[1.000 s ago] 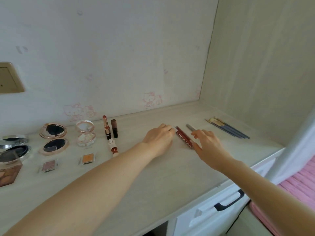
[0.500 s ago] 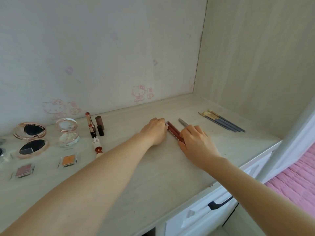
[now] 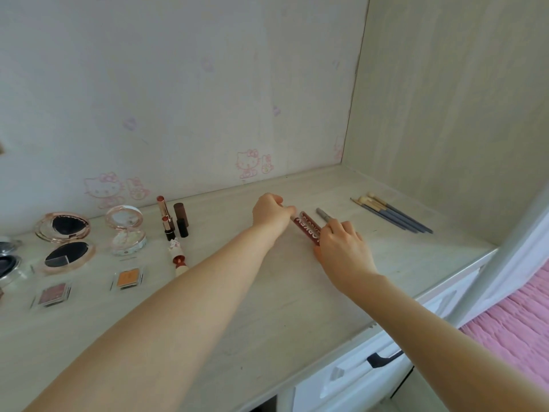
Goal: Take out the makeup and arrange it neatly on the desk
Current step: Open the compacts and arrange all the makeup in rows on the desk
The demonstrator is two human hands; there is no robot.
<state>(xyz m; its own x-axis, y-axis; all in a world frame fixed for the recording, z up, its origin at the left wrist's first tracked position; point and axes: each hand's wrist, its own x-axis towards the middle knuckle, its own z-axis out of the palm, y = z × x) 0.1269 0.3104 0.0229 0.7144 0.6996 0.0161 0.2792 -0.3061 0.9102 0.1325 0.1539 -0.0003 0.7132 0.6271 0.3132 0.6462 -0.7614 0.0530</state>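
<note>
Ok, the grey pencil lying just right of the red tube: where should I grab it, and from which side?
Take the grey pencil at its far, exposed end, coming from above with a fingertip pinch across its thin shaft. It lies flat on the desk, its near end is hidden under the right hand, and the red tube lies close on its left, so side access looks tight.

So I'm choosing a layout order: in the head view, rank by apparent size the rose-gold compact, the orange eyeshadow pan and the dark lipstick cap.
1. Rose-gold compact, open, clearly largest.
2. Orange eyeshadow pan.
3. Dark lipstick cap, close to the pan in extent; it stands farther from the camera, so that pair is unsure.
</note>
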